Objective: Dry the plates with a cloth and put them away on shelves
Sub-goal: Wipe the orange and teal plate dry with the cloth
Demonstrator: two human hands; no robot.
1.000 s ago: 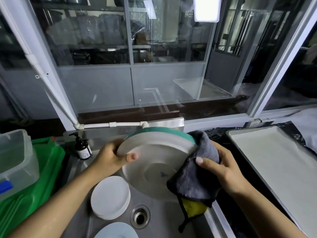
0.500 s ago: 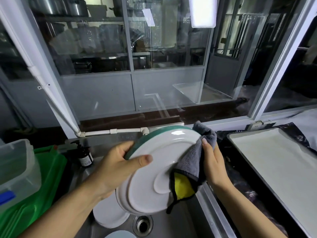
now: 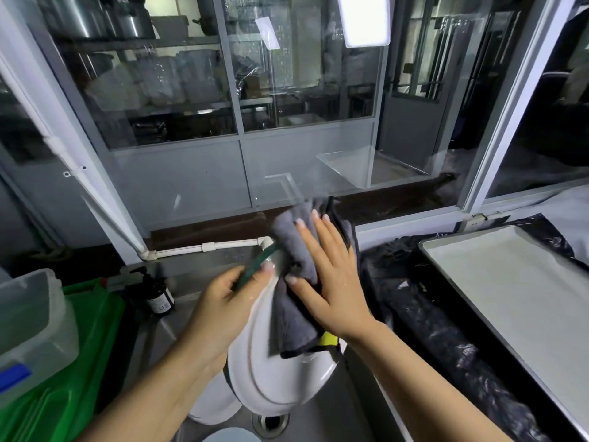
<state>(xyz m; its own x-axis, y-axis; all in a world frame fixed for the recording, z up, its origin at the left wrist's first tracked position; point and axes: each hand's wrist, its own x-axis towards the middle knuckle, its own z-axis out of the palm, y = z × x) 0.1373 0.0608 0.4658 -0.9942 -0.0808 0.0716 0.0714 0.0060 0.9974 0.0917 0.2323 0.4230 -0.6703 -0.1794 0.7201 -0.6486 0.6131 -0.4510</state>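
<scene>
Over steel sink [image 3: 338, 406] — glass partition [image 3: 306, 74] behind, tray [image 3: 510, 282] beside.

The left hand [image 3: 223, 309] grips the upper left rim of the plate [image 3: 280, 384] — thumb curled over the near face, fingers hidden behind it — and its bare forearm reaches up from below and to the left of the plate. The right hand [image 3: 331, 282] lies flat against the plate's upper right part, fingers straight and slightly spread, pressing the cloth [image 3: 294, 247] to it — its forearm comes in from the plate's lower right.
</scene>
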